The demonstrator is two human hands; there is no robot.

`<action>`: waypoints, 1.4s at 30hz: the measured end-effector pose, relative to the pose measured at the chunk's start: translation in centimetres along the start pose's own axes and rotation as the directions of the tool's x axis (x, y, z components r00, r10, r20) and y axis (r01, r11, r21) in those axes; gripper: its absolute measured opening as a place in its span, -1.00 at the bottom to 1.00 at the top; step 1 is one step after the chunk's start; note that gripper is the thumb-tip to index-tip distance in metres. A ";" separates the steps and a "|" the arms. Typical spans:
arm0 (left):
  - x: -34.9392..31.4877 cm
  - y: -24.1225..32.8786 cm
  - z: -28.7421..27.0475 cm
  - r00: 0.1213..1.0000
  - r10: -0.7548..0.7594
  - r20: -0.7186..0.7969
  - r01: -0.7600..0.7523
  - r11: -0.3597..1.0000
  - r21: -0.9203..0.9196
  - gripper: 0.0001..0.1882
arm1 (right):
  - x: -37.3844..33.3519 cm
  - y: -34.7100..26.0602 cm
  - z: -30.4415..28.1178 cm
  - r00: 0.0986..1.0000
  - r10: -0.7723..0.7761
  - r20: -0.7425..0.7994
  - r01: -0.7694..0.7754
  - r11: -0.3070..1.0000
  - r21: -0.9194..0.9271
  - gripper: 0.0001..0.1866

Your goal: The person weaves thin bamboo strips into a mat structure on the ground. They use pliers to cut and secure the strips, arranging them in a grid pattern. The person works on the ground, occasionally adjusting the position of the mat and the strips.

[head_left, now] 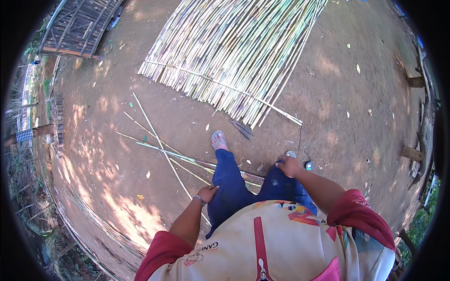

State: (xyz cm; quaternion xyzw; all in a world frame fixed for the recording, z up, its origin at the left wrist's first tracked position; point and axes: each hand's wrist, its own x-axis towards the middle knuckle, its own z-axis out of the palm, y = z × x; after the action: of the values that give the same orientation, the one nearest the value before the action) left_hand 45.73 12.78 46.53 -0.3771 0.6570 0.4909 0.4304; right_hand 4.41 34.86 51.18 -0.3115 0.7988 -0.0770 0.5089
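Observation:
My left hand (206,193), with a bracelet at the wrist, grips the side of my dark blue trousers (232,180) at the thigh, its fingers partly hidden. Near the other knee my right hand (289,167) pinches the trouser cloth. Ahead of my feet lies a mat of long, pale bamboo-like poles (225,61), side by side, with a thin crosspiece (211,79) over its near end. Dark long-handled pincers (242,129) rest on the soil just below that end. A small black and teal tape measure (308,165) sits right of my right hand.
Several loose thin poles (159,136) lie crossed to the left of my feet. A slatted bamboo bench (79,28) stands at the far left. Wooden stumps (412,153) line the right edge, and more long poles (108,225) lie at the lower left. Dry leaves dot the bare soil.

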 end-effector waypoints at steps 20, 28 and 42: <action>-12.6 12.5 19.1 0.867 -0.234 -0.441 -0.026 0.861 -0.507 -0.35 | -14.3 21.8 -11.4 0.972 0.232 0.034 -0.191 0.870 -0.455 -0.40; -7.9 10.4 18.3 0.930 -0.146 -0.337 -0.018 0.898 -0.439 -0.29 | -10.5 2.7 -10.7 0.985 -0.125 0.122 0.145 0.974 -0.172 -0.38; -0.1 16.6 7.2 0.920 -0.066 -0.386 -0.135 0.872 -0.471 -0.32 | -8.9 -2.6 -19.0 0.934 -0.083 0.349 0.321 0.629 -0.708 -0.53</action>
State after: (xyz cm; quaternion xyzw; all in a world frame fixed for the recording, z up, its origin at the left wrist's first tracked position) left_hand 31.90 23.67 50.93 -0.5514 0.5903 0.5636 0.1726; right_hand -8.27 34.28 68.04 -0.5905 0.6358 0.2504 0.4293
